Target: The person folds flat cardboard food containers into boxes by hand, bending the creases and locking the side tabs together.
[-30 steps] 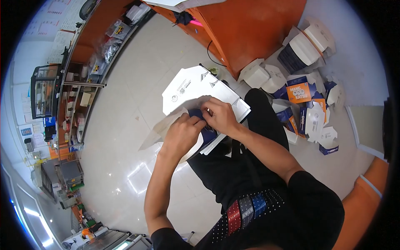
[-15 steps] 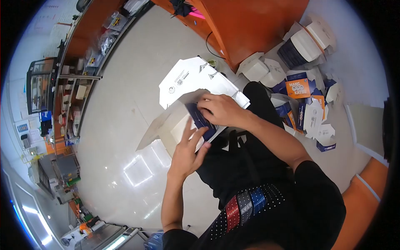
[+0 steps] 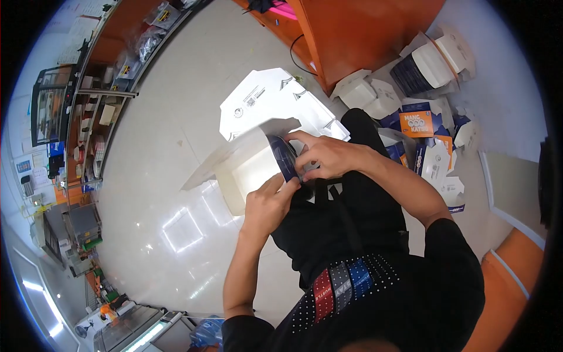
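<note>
An open paper box (image 3: 249, 173), cream inside with a dark blue outer side, is held above my lap. My left hand (image 3: 268, 204) pinches the near end of its blue side. On that same side, farther up, my right hand (image 3: 325, 155) has its fingers curled with thumb and fingertips on the blue panel. A wide flap of the box stands up to the left. Beyond the box lies a stack of flat white cardboard sheets (image 3: 264, 100) with small black print, its right end near my knee.
Folded boxes in white, blue and orange (image 3: 416, 123) are heaped on the floor at the right, beside an orange cabinet (image 3: 358, 41). Shelves (image 3: 108, 94) with goods run along the left. A blue-tinted clear bottle (image 3: 206, 332) shows at the bottom.
The box has opened wider and its cream interior shows more. My left hand, lifted with spread fingers half a second ago, has closed on the blue side. My right hand has shifted down along it.
</note>
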The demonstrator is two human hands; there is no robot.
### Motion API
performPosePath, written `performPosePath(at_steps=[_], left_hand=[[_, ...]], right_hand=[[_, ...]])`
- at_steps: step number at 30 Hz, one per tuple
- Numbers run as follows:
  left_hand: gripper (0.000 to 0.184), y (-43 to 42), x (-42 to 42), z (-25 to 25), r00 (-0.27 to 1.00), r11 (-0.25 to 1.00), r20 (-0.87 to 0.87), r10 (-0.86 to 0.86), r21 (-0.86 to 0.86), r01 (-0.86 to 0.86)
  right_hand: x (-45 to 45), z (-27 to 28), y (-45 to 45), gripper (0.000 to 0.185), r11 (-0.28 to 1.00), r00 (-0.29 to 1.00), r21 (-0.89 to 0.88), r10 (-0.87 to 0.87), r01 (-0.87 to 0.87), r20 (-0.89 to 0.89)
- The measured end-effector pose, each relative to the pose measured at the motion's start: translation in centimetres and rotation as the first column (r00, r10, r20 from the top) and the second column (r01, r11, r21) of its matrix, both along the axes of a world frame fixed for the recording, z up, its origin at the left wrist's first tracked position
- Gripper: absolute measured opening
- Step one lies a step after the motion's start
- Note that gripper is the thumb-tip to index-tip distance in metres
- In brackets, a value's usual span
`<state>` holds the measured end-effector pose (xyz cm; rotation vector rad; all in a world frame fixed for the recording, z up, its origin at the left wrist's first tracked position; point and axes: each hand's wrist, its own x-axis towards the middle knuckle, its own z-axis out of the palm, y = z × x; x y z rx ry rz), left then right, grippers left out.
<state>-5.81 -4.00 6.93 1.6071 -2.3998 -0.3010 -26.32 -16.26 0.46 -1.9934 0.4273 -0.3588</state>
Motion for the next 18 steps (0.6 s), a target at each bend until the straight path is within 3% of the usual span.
performPosePath(at_steps=[6, 10, 14, 15, 18], left_hand=[[0.011, -0.9, 0.0, -0.1, 0.993, 0.993, 0.074, -0.097, -0.06, 0.101], [0.008, -1.0, 0.0, -1.2, 0.986, 0.991, 0.118, -0.119, -0.043, 0.125], [0.022, -1.0, 0.0, -0.4, 0.991, 0.992, 0.097, -0.088, 0.105, 0.077], [0.037, -1.0, 0.3, -0.4, 0.993, 0.984, 0.088, -0.084, 0.164, 0.068], [0.048, -0.9, -0.2, -0.2, 0.984, 0.99, 0.116, -0.132, 0.074, 0.124]], right_hand=[[0.2, -0.7, 0.0, 0.015, 0.996, 1.0, 0.088, -0.008, 0.007, 0.015], [0.4, -1.3, 0.1, 0.014, 1.0, 0.997, 0.001, -0.021, 0.021, 0.074], [0.1, -1.2, 0.7, 0.017, 0.998, 0.996, 0.02, -0.058, 0.056, 0.075], [0.2, -1.0, 0.7, 0.018, 0.998, 0.994, 0.017, -0.068, 0.067, 0.082], [0.8, -1.4, 1.1, 0.016, 0.971, 0.963, 0.17, -0.2, 0.17, 0.18]])
